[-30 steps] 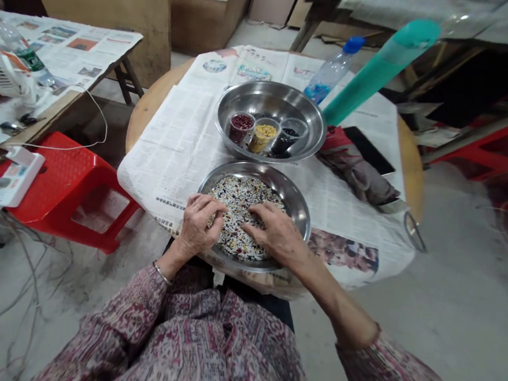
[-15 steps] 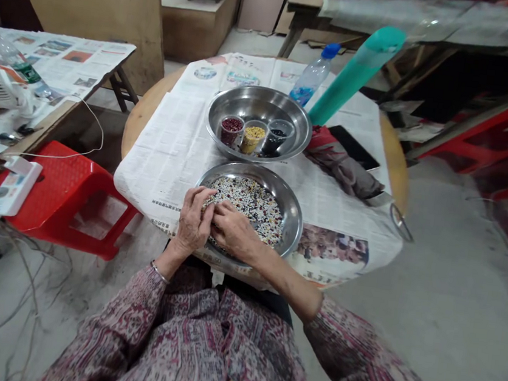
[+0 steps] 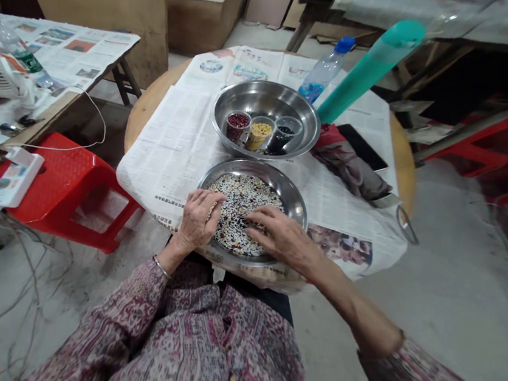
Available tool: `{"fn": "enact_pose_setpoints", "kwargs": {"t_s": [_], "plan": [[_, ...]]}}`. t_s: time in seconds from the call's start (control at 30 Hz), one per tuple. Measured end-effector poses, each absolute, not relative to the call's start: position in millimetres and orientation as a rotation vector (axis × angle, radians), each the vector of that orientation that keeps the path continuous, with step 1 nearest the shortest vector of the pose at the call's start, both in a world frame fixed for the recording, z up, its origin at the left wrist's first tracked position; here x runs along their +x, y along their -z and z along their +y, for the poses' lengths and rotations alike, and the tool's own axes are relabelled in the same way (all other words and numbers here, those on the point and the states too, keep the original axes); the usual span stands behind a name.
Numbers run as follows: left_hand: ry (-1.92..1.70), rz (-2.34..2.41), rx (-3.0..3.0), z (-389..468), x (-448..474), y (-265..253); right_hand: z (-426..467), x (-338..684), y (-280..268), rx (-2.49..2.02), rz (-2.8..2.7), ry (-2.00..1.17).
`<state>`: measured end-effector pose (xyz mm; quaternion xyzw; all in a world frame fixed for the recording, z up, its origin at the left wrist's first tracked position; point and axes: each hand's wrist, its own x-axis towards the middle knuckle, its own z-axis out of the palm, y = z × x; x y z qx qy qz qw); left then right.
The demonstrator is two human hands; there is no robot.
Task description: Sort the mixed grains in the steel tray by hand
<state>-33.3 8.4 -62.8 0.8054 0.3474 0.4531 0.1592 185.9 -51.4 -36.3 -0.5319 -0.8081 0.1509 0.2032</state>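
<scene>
A shallow steel basin (image 3: 299, 205) close to me holds a spread of mixed grains (image 3: 246, 199), mostly white, with black, yellow and dark red ones among them. My left hand (image 3: 199, 216) is at its left rim, fingers bent inward over the grains and thumb apart from them. Whether small grains lie under those fingers is hidden. At the right side of the basin, my right hand (image 3: 283, 236) has its fingers spread and their tips at the grains. Behind stands a deeper steel basin (image 3: 311, 114) with cups of red beans (image 3: 237, 125), yellow grains (image 3: 260, 132) and black beans (image 3: 284, 134).
Newspaper (image 3: 167, 144) covers the round table. A water bottle (image 3: 323, 70), a green tube (image 3: 371, 69), a dark phone (image 3: 362, 146) and a folded umbrella-like bundle (image 3: 352, 168) lie beyond and right. A red stool (image 3: 69, 185) with a power strip (image 3: 15, 178) stands left.
My hands were together over the basin's left part; now they are apart. My right hand has moved right across the grains, while my left hand stays near the left rim.
</scene>
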Motion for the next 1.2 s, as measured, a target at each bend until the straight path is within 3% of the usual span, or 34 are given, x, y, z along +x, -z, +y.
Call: {"fn": "enact_pose_setpoints", "kwargs": {"t_s": [0.17,0.47,0.8,1.03,1.2], "plan": [[-1.25,0.977,2.341,8,-33,63,-56,153,41,-1.328,-2.421,-0.439],[-1.313,0.968,2.327,9,-33,65,-13,190,49,-1.648,-1.903,-0.292],[-1.253,1.005,2.326,9,-33,64,-31,159,55,-1.749,-2.025,-0.321],[-1.301,0.991,2.303,9,-33,65,-6,137,39,-1.674,-1.793,-0.716],[-1.32,1.06,2.191,8,-33,63,-11,120,43,-1.38,-2.059,-0.729]]}}
